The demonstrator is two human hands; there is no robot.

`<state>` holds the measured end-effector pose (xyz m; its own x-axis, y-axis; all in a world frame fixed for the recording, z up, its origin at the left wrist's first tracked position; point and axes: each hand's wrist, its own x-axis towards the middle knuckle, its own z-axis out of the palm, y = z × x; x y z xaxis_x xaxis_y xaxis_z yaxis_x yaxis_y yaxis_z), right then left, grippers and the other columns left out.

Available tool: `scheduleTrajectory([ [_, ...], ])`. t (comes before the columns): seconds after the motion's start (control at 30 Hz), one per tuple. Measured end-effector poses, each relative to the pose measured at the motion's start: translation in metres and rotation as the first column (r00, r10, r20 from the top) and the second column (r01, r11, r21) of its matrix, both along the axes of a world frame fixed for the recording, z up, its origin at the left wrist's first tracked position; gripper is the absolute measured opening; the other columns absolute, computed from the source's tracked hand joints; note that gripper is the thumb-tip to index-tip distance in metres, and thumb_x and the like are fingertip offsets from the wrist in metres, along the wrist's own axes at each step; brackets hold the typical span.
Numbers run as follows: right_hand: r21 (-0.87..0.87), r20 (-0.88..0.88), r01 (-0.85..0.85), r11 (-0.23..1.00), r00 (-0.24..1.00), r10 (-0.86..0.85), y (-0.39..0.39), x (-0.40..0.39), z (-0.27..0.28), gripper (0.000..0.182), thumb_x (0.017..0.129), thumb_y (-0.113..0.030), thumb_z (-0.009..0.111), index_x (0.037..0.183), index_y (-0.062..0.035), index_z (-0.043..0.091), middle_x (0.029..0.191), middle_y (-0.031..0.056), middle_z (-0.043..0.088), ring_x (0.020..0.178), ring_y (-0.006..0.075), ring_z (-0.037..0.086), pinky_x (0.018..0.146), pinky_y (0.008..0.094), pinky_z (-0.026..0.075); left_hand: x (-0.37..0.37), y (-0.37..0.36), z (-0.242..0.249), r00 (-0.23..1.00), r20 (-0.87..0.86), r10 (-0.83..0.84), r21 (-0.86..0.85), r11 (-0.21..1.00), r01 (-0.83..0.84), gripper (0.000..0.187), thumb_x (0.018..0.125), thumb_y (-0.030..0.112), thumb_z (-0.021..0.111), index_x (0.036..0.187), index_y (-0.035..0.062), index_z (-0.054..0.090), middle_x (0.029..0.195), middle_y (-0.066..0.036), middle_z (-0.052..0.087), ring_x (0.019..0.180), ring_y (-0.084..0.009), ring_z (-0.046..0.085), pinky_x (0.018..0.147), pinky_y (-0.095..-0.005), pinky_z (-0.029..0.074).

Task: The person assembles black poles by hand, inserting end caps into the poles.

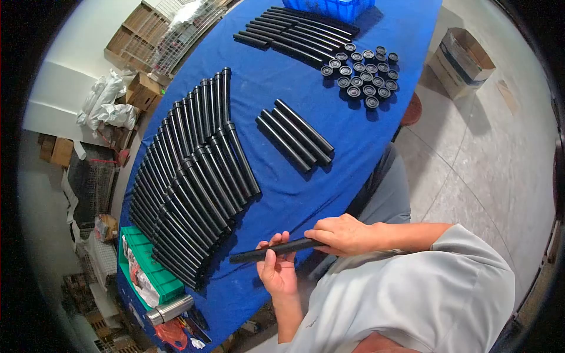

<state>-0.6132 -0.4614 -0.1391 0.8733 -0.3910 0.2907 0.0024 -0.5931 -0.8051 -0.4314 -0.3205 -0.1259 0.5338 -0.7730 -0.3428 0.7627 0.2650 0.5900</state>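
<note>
A black tube [253, 255], matte and straight, is held level between my two hands over the near edge of the blue-covered table. My left hand [279, 272] is closed around its middle, thumb on the near side and fingers behind. My right hand [342, 235] grips the other end, and its fingers hide that tip. Further up the cloth lie a few loose black tubes [299, 134], side by side. To the left, long overlapping rows of black tubes with collared ends [194, 176] are laid out.
At the far end are more plain tubes [294, 35], a cluster of round black caps [366, 72] and a blue crate [338, 8]. A green bin [168, 282] and a metal cylinder [170, 310] stand at the lower left. An open cardboard box [462, 62] sits on the floor.
</note>
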Motion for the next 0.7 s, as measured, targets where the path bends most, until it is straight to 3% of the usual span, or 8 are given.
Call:
scheduleTrajectory([
  [0.03,-0.095,-0.001,0.037,0.995,0.999,-0.037,0.001,0.001,0.001,0.038,0.091,-0.026,0.075,0.114,0.0019,0.064,0.094,0.0209,0.069,0.084,0.0375,0.069,0.07,0.0474,0.054,0.006,0.005,-0.007,1.0,0.013,-0.008,0.014,1.0,0.008,0.025,0.097,0.001,0.062,0.121,0.0069,0.058,0.117,-0.021,0.07,0.122,-0.0405,0.064,0.101,-0.0596,0.056],
  [0.23,0.421,0.007,-0.025,0.907,1.0,0.024,-0.008,0.001,0.0,0.04,0.088,-0.022,0.076,0.119,-0.0021,0.061,0.088,0.0134,0.063,0.077,0.033,0.067,0.06,0.0445,0.053,0.003,0.003,-0.008,1.0,-0.019,-0.013,-0.041,0.999,0.012,0.021,0.099,0.003,0.061,0.121,0.0056,0.06,0.118,-0.022,0.07,0.116,-0.0412,0.067,0.096,-0.0591,0.059],
  [0.33,-0.187,0.119,0.113,0.976,0.989,-0.091,-0.001,0.004,0.001,0.037,0.086,-0.025,0.079,0.113,-0.0019,0.068,0.083,0.0158,0.067,0.076,0.029,0.07,0.058,0.0384,0.054,0.007,0.003,-0.009,1.0,-0.009,-0.016,-0.009,1.0,0.016,0.02,0.1,0.004,0.061,0.12,0.0052,0.062,0.119,-0.022,0.07,0.116,-0.0412,0.067,0.096,-0.0599,0.059],
  [0.37,-0.153,0.106,0.106,0.982,0.99,-0.091,0.001,0.005,0.0,0.036,0.086,-0.025,0.079,0.113,-0.002,0.069,0.084,0.0165,0.068,0.076,0.0283,0.07,0.058,0.0379,0.054,0.009,0.005,-0.011,0.999,-0.001,-0.032,0.005,0.999,0.032,0.02,0.1,0.004,0.061,0.12,0.0051,0.061,0.119,-0.022,0.07,0.116,-0.0412,0.067,0.097,-0.0599,0.059],
  [0.5,0.752,-0.247,-0.006,0.659,0.924,0.29,-0.018,-0.001,0.024,0.042,0.087,-0.023,0.076,0.121,-0.0044,0.06,0.087,0.0097,0.058,0.075,0.0283,0.065,0.055,0.0414,0.053,0.01,0.006,-0.009,0.997,0.042,-0.058,-0.017,0.998,0.059,0.02,0.1,0.004,0.06,0.121,0.0057,0.059,0.118,-0.024,0.069,0.114,-0.0414,0.068,0.093,-0.0574,0.061],
  [0.6,-0.134,0.072,0.104,0.986,0.993,-0.095,0.001,0.006,0.0,0.038,0.089,-0.027,0.076,0.117,-0.0052,0.064,0.086,0.0126,0.063,0.076,0.0266,0.068,0.058,0.0383,0.054,0.008,0.002,-0.004,0.998,0.047,-0.051,0.025,0.998,0.05,0.019,0.1,0.005,0.061,0.119,0.0055,0.061,0.118,-0.023,0.07,0.114,-0.0412,0.068,0.095,-0.0587,0.06],
  [0.63,-0.242,0.069,0.092,0.966,0.995,-0.077,0.003,0.005,-0.003,0.037,0.089,-0.03,0.077,0.115,-0.0052,0.066,0.086,0.0154,0.066,0.079,0.029,0.069,0.062,0.0409,0.055,0.01,0.004,-0.008,0.997,0.046,-0.055,0.036,0.998,0.054,0.019,0.1,0.005,0.061,0.119,0.0057,0.06,0.118,-0.023,0.07,0.114,-0.0411,0.068,0.094,-0.0584,0.06],
  [0.7,0.066,-0.001,0.03,0.997,1.0,-0.03,0.001,0.003,-0.002,0.037,0.089,-0.029,0.076,0.115,-0.0047,0.065,0.087,0.0157,0.065,0.081,0.0318,0.068,0.065,0.044,0.055,0.013,0.007,-0.012,0.996,0.053,-0.065,0.032,0.997,0.064,0.018,0.1,0.004,0.061,0.118,0.006,0.061,0.117,-0.023,0.07,0.114,-0.0411,0.068,0.094,-0.0583,0.06],
])
